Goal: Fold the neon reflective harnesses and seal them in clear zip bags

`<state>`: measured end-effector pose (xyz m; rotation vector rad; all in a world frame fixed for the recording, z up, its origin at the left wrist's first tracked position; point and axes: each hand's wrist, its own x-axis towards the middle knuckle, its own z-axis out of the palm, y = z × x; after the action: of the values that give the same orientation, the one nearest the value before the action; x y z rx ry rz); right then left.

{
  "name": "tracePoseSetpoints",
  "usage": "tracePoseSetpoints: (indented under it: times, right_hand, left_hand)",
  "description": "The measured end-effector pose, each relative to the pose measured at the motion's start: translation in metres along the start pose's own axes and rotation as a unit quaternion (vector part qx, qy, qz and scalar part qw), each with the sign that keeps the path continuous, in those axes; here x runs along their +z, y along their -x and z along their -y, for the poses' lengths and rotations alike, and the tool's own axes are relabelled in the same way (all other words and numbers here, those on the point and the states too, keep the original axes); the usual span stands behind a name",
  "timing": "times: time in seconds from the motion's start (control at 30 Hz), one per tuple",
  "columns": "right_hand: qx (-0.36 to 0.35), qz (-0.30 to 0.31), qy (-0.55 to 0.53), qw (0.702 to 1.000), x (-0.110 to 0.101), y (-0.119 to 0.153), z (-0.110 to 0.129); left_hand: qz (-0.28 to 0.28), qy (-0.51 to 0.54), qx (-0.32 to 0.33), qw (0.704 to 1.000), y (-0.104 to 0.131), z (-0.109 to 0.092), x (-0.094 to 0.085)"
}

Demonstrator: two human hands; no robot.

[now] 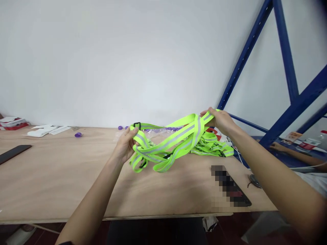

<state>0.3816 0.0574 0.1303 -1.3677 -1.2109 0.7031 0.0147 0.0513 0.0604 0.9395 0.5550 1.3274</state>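
Note:
A tangle of neon yellow-green reflective straps (163, 148) with grey stripes and black buckles hangs between my two hands above the table. My left hand (126, 143) is closed around the strap at its left end, close to a black slider buckle (137, 125). Higher and to the right, my right hand (219, 119) grips the other end, its fingers partly hidden by the strap. Loose loops droop in the middle. Behind them, on the table, lies a pile of similar straps (213, 144).
On the wooden table (63, 177) are a dark phone-like slab (14, 152), white papers (47, 130), a purple roll (78, 135), a clear plastic bag (158, 132) and a partly pixelated phone (232, 187). A blue metal frame (293, 102) stands right, with another person's arm (293, 151) beyond.

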Motion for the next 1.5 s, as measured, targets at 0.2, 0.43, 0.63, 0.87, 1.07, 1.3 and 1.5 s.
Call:
tracePoseSetpoints:
  times: [0.2,0.43,0.63,0.87,1.07,1.3,1.5]
  right_hand:
    - [0.067,0.195,0.028,0.978,0.036,0.023,-0.049]
    - [0.014,0.202,0.128,0.971,0.074,0.076,-0.051]
    - [-0.212,0.184,0.076,0.957,0.118,0.128,-0.053]
    - [-0.135,0.193,-0.047,0.971,0.093,0.107,-0.041]
    - [-0.053,0.239,-0.174,0.954,0.083,0.101,-0.023]
    - [-0.083,0.282,-0.180,0.939,0.066,0.088,-0.006]
    - [-0.077,0.174,-0.096,0.977,0.044,0.078,-0.005]
  left_hand:
    - [0.013,-0.024,0.026,0.999,0.012,-0.011,0.033]
    - [0.052,-0.094,0.048,0.993,0.019,-0.001,0.061]
    - [0.087,-0.203,0.110,0.969,0.035,0.014,0.075]
    - [0.086,-0.595,0.212,0.770,0.034,0.018,0.052]
    - [0.196,-0.540,0.089,0.814,0.016,0.085,0.034]
    - [0.259,-0.431,0.071,0.862,0.015,0.119,0.043]
    - [0.306,-0.290,-0.019,0.907,0.018,0.107,0.024]
